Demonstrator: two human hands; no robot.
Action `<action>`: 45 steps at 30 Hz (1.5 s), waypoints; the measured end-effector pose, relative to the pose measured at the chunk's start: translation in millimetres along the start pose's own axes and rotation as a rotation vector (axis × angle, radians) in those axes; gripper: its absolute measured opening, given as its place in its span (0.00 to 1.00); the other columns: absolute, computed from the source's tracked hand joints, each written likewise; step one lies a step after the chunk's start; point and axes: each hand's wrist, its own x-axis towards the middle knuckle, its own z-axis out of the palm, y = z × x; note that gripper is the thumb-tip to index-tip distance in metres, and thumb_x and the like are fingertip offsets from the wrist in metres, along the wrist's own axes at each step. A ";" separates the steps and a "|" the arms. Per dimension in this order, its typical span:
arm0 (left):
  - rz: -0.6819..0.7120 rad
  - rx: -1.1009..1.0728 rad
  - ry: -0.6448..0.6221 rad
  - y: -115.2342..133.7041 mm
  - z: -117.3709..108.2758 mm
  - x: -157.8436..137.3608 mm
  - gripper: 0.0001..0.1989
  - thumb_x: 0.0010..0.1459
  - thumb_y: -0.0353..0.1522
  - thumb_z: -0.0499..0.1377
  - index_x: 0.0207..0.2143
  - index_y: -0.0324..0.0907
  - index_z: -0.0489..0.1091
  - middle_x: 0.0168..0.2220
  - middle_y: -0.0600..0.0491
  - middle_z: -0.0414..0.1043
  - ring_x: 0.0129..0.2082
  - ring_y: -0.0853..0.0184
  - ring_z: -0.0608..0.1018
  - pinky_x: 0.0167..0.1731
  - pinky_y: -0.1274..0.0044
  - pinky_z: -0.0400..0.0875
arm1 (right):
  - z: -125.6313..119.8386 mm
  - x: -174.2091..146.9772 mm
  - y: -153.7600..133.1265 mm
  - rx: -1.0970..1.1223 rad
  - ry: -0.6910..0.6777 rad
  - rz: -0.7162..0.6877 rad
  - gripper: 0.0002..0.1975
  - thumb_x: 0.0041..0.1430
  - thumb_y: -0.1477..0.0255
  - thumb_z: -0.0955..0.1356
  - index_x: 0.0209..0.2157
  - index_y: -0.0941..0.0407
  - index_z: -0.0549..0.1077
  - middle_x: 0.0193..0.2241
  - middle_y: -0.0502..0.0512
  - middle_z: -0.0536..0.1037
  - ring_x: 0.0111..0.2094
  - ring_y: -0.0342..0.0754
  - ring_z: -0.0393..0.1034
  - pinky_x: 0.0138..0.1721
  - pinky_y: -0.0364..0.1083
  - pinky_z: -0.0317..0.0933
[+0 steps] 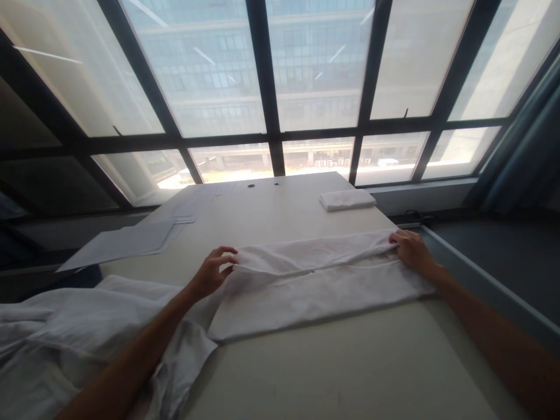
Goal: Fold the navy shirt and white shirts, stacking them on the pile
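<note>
A long white cloth (306, 291) lies across the table, its far part folded over toward the middle in a lengthwise strip. At the left end of that folded strip, my left hand (214, 269) pinches the edge between thumb and fingers. My right hand (411, 248) grips the far right corner of the same cloth, fingers closed on it. Between the hands the fold's loose edge rises slightly off the layer beneath. A rumpled heap of white cloth (126, 315) lies under and beside my left forearm, with one end hanging near the front.
On the white table (341, 367), a neatly folded white cloth (347, 199) rests at the far right. Sheets of paper (126, 239) lie along the left edge, some overhanging it. Behind stands a window wall with dark frames (266, 76); a curtain (516, 157) hangs at right.
</note>
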 end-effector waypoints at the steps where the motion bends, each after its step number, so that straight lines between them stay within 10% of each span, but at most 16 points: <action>1: 0.011 0.013 -0.024 1.6 -1.0 -1.4 0.08 0.59 0.35 0.58 0.33 0.46 0.79 0.50 0.47 0.73 0.52 0.56 0.74 0.57 0.61 0.66 | -0.7 0.4 -1.7 -0.022 -0.001 0.026 0.16 0.54 0.83 0.61 0.37 0.56 0.76 0.38 0.59 0.79 0.44 0.55 0.70 0.50 0.52 0.54; 9: -0.072 0.088 -0.272 13.1 -13.2 2.5 0.16 0.58 0.29 0.53 0.31 0.48 0.81 0.46 0.49 0.77 0.47 0.59 0.78 0.54 0.66 0.70 | -0.9 -1.2 -5.7 -0.044 -0.051 0.161 0.18 0.57 0.84 0.59 0.38 0.56 0.77 0.41 0.61 0.78 0.46 0.57 0.70 0.55 0.58 0.50; 12: -0.055 0.105 -0.205 43.6 -11.7 23.2 0.22 0.63 0.30 0.47 0.47 0.44 0.80 0.51 0.47 0.77 0.52 0.59 0.77 0.57 0.67 0.68 | -4.6 8.2 -20.4 0.015 0.007 0.182 0.19 0.55 0.84 0.59 0.39 0.56 0.78 0.42 0.64 0.79 0.46 0.59 0.71 0.56 0.58 0.52; 19: 0.061 0.093 -0.398 145.7 92.7 80.9 0.28 0.72 0.38 0.42 0.71 0.40 0.54 0.72 0.47 0.50 0.72 0.58 0.53 0.69 0.59 0.46 | -6.9 56.1 -161.5 0.371 -0.005 -0.109 0.24 0.67 0.72 0.58 0.60 0.57 0.71 0.58 0.64 0.74 0.60 0.57 0.64 0.62 0.54 0.55; 25: -0.032 0.168 -0.431 122.9 137.4 90.3 0.31 0.73 0.44 0.38 0.73 0.41 0.46 0.74 0.43 0.41 0.73 0.52 0.47 0.67 0.53 0.45 | 14.9 67.0 -229.5 0.380 -0.310 -0.202 0.30 0.72 0.60 0.56 0.69 0.56 0.57 0.71 0.65 0.52 0.71 0.60 0.43 0.67 0.64 0.43; 34: -0.250 0.318 -0.459 20.0 73.5 69.6 0.31 0.72 0.45 0.37 0.72 0.45 0.48 0.74 0.46 0.40 0.73 0.53 0.47 0.67 0.54 0.44 | 33.6 69.3 -165.1 0.300 -0.415 -0.071 0.35 0.71 0.51 0.52 0.71 0.56 0.52 0.72 0.65 0.47 0.72 0.60 0.40 0.67 0.66 0.38; 45: -0.268 0.299 -0.369 3.1 72.9 67.2 0.30 0.72 0.46 0.40 0.71 0.47 0.54 0.73 0.45 0.47 0.72 0.51 0.51 0.66 0.50 0.46 | 43.3 50.0 -18.0 0.083 -0.349 0.256 0.31 0.71 0.56 0.53 0.67 0.55 0.61 0.69 0.69 0.57 0.69 0.65 0.50 0.62 0.73 0.46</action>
